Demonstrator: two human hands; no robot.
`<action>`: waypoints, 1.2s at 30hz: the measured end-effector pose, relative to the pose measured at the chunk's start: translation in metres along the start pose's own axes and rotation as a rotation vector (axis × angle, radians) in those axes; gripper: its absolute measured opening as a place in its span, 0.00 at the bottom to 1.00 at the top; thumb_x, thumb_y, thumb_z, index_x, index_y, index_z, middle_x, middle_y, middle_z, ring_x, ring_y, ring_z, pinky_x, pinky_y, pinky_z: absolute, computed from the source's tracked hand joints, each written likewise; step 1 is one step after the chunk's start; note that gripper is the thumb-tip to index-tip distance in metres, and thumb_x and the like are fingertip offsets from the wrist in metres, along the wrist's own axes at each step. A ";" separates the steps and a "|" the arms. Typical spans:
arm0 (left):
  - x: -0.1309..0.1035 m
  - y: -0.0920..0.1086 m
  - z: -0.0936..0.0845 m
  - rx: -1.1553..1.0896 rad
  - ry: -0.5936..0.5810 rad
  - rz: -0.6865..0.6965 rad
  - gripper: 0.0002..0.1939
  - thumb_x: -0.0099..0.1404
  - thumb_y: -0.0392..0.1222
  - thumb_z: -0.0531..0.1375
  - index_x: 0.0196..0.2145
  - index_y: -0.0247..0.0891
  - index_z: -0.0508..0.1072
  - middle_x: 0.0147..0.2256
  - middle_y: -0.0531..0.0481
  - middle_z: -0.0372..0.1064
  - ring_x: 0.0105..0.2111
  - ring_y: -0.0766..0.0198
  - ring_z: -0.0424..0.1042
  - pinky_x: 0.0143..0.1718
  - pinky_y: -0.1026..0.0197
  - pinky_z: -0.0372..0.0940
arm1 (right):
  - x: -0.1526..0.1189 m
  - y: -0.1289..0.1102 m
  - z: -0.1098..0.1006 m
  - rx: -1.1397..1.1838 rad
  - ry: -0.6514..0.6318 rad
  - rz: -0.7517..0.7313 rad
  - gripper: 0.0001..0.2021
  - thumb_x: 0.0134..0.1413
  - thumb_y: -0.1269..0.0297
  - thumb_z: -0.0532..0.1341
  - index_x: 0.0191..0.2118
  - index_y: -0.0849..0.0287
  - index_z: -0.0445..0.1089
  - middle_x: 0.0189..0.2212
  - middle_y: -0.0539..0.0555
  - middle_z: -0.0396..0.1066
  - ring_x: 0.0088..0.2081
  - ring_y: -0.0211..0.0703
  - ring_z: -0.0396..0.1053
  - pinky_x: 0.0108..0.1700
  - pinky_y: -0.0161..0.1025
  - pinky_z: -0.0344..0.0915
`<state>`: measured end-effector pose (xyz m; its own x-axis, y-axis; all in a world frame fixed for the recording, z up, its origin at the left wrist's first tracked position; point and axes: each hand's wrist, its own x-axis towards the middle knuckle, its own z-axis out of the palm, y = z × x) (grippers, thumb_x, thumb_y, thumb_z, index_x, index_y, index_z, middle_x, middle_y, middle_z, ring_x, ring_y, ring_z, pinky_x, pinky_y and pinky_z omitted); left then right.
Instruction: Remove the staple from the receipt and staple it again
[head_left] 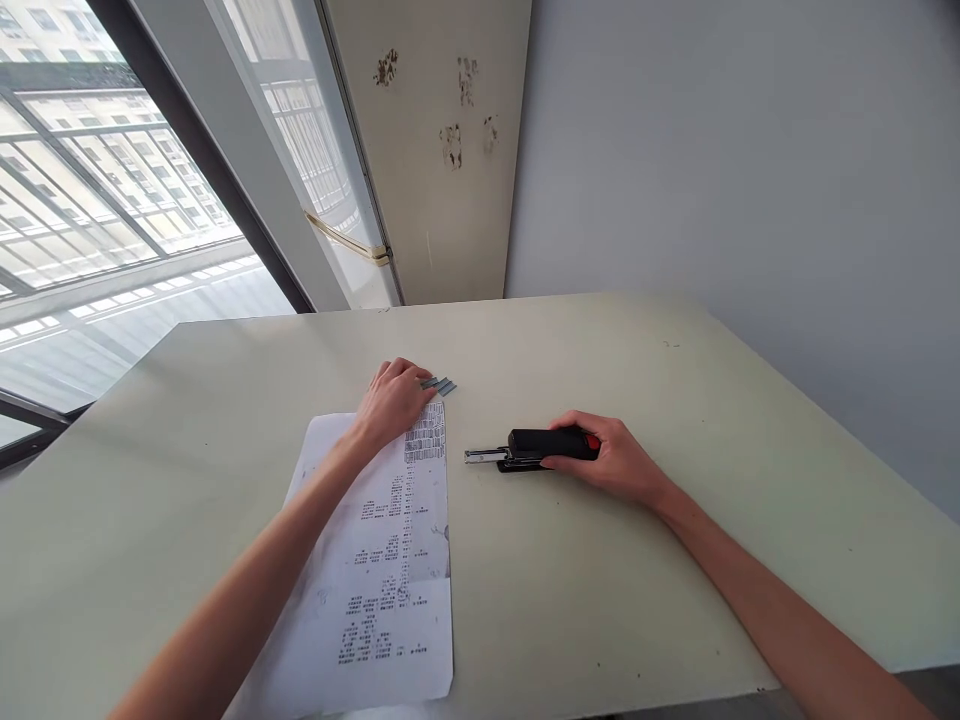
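Wrapped around a black stapler (547,445) with a red patch at its rear, my right hand (611,455) holds it low over the table. The stapler's metal staple tray (484,456) sticks out of the front, pointing left. My left hand (397,400) is at the far end of a printed sheet of paper (401,650), its fingers closed at several strips of grey staples (445,386). The fingertips are partly hidden, and part of the strips lies under them. My left forearm crosses above the paper.
The pale table (570,600) spreads out around both hands. Behind it stand a grey wall (712,150) and a cream panel (442,220) with brown marks. A window (112,170) with railings outside is at the left.
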<state>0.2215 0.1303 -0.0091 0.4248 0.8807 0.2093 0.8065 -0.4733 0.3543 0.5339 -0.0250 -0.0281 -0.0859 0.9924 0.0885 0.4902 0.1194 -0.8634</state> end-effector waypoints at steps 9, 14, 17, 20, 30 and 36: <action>-0.020 0.007 -0.009 -0.093 0.071 0.006 0.18 0.78 0.53 0.50 0.45 0.40 0.74 0.43 0.43 0.78 0.41 0.53 0.76 0.44 0.51 0.71 | 0.001 -0.003 -0.002 -0.015 -0.019 -0.033 0.19 0.54 0.43 0.71 0.41 0.52 0.75 0.37 0.52 0.78 0.35 0.45 0.72 0.37 0.42 0.70; -0.052 0.035 -0.013 -0.396 0.032 0.021 0.17 0.79 0.54 0.53 0.52 0.42 0.73 0.40 0.46 0.79 0.38 0.57 0.78 0.40 0.56 0.73 | 0.001 0.000 -0.002 -0.055 -0.011 -0.047 0.20 0.55 0.42 0.70 0.42 0.52 0.76 0.36 0.53 0.78 0.34 0.46 0.72 0.36 0.42 0.70; -0.066 0.051 -0.012 -0.435 -0.012 0.070 0.15 0.78 0.53 0.56 0.54 0.44 0.75 0.39 0.49 0.79 0.38 0.59 0.77 0.37 0.58 0.72 | 0.000 0.001 -0.002 -0.054 -0.009 -0.045 0.20 0.55 0.42 0.70 0.43 0.52 0.76 0.37 0.53 0.78 0.35 0.46 0.72 0.37 0.42 0.70; -0.076 0.059 -0.011 -0.374 -0.017 0.132 0.14 0.78 0.52 0.57 0.51 0.46 0.78 0.38 0.51 0.79 0.36 0.60 0.76 0.36 0.59 0.71 | 0.000 0.001 -0.002 -0.063 -0.009 -0.032 0.20 0.55 0.42 0.71 0.43 0.52 0.75 0.37 0.52 0.78 0.35 0.45 0.72 0.36 0.41 0.70; -0.085 0.063 0.002 -0.191 0.093 0.447 0.13 0.80 0.46 0.55 0.52 0.44 0.78 0.43 0.48 0.82 0.45 0.55 0.80 0.48 0.51 0.72 | -0.001 -0.005 -0.002 -0.107 -0.004 -0.037 0.20 0.56 0.41 0.69 0.42 0.53 0.76 0.36 0.54 0.79 0.34 0.47 0.72 0.35 0.42 0.70; -0.087 0.066 0.010 -0.164 0.040 0.437 0.14 0.81 0.45 0.54 0.52 0.44 0.79 0.44 0.48 0.83 0.45 0.55 0.81 0.49 0.49 0.73 | -0.001 -0.004 -0.001 -0.095 -0.008 -0.045 0.20 0.57 0.41 0.69 0.42 0.52 0.76 0.37 0.54 0.79 0.34 0.48 0.73 0.35 0.43 0.70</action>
<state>0.2421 0.0229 -0.0134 0.6914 0.5982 0.4052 0.4784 -0.7993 0.3637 0.5333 -0.0269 -0.0240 -0.1163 0.9857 0.1216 0.5659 0.1664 -0.8075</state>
